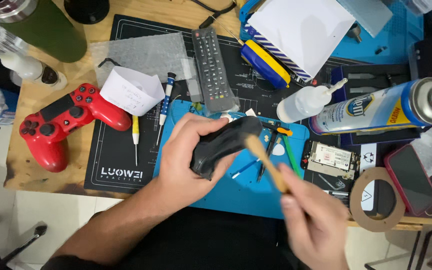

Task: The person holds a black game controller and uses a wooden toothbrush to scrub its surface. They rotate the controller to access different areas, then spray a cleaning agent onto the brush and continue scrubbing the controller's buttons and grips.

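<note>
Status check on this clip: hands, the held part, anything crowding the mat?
Left hand grips black shell. Right hand holds wooden stick against it. Tweezers, remote close by.

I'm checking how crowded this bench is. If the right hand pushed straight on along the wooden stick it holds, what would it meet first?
The right hand points its wooden stick up and left. The tip already sits at the black shell held in the left hand, so that shell comes first, though motion blur and unclear depth hide whether they touch.
</note>
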